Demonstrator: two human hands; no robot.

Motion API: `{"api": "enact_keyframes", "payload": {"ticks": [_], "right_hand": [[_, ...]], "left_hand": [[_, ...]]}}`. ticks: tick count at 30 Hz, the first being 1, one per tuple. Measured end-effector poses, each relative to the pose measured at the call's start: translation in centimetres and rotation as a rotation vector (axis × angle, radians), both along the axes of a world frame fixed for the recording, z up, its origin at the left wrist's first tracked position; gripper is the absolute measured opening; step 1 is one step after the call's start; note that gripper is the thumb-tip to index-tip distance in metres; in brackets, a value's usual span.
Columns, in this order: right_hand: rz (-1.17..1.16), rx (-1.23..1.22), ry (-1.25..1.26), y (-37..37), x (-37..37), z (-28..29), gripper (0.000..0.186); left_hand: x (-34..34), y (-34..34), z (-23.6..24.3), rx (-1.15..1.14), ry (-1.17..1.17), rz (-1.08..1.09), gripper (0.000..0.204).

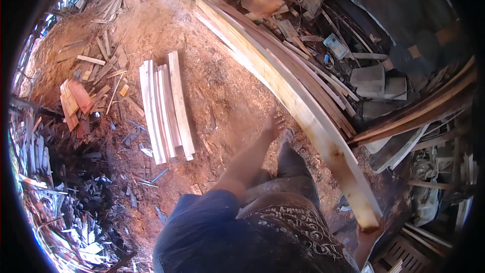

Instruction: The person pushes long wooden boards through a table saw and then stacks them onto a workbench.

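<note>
A long pale plank [313,131] runs from the upper middle down to the lower right, where my right hand [369,235] grips its near end. My left hand [274,124] hangs open just left of the plank, fingers apart, above my bare foot [286,136]. Behind the plank, more long reddish boards [326,106] lie side by side. A row of several pale cut boards [174,96] rests on the sawdust-covered ground to my left.
Wood scraps [76,98] lie along the left, with splintered debris [81,227] lower down. A heap of offcuts [262,5], pale blocks [369,78] and dark curved boards [414,111] crowd the back and right side. A slotted panel [404,253] sits at the lower right.
</note>
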State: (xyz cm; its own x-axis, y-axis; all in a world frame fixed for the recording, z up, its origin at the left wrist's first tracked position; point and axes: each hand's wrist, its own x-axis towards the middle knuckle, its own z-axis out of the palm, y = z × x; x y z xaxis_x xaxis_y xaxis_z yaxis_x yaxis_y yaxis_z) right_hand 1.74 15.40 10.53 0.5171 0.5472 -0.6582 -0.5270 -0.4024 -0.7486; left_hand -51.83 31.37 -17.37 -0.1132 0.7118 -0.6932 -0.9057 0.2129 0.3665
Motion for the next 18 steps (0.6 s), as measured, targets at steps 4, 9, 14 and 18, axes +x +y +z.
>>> {"api": "enact_keyframes", "payload": {"ticks": [4,9,14,18], "right_hand": [[0.074,-0.186,0.127,-2.2,-0.1,0.3,0.066],[0.667,-0.477,0.188,3.6,-5.4,2.5,0.065],[1.606,-0.313,-0.641,23.9,-18.8,-8.5,0.050],[1.898,-0.514,-0.880,34.1,-39.3,-13.9,0.068]], "left_hand": [[-0.1,4.7,4.9,0.124,-0.284,0.099,0.065],[-3.5,5.2,5.1,0.129,-0.187,-0.001,0.044],[-5.0,7.3,7.3,0.047,-0.167,-0.227,0.037],[-9.3,11.5,9.6,0.127,-0.152,-0.303,0.041]]}}
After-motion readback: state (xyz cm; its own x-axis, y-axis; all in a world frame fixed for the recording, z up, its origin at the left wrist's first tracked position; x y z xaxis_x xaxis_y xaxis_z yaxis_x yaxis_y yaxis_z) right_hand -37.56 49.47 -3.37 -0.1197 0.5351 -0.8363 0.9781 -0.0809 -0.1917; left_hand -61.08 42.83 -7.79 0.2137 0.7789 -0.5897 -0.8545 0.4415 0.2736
